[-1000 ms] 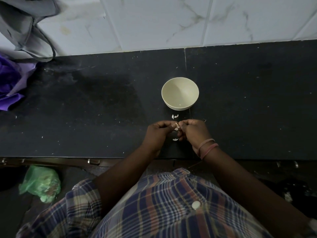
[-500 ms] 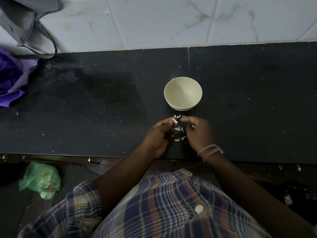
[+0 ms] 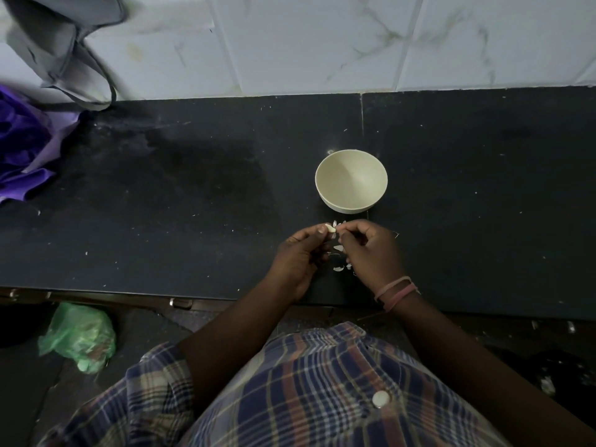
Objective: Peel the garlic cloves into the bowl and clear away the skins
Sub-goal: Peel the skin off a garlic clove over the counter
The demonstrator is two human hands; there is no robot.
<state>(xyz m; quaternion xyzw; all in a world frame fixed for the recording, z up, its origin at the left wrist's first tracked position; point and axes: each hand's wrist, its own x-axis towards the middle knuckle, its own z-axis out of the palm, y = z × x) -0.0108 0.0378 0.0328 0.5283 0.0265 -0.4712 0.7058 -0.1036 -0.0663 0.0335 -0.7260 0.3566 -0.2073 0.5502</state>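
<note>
Countertop, dark and speckled, fills the middle of the view, with pale marbled wall tiles behind it at twelve o'clock. Up at ten o'clock a grey bag slumps against the tiles, purple cloth bunched just below it. Down at eight o'clock, off the counter's near edge, sits a crumpled green plastic bag. Cream bowl stands upright just past centre, toward one o'clock from the hands; whether anything lies inside I cannot tell. Both hands meet just short of it: left hand has thumb and fingertip curled round a pale garlic clove, and right hand, pink bands on its wrist, pinches at the same clove from three o'clock, fingers curled. Clove sits near the bowl at its six o'clock, apart from it. Small white skins lie scattered on the counter between and under the two hands.
</note>
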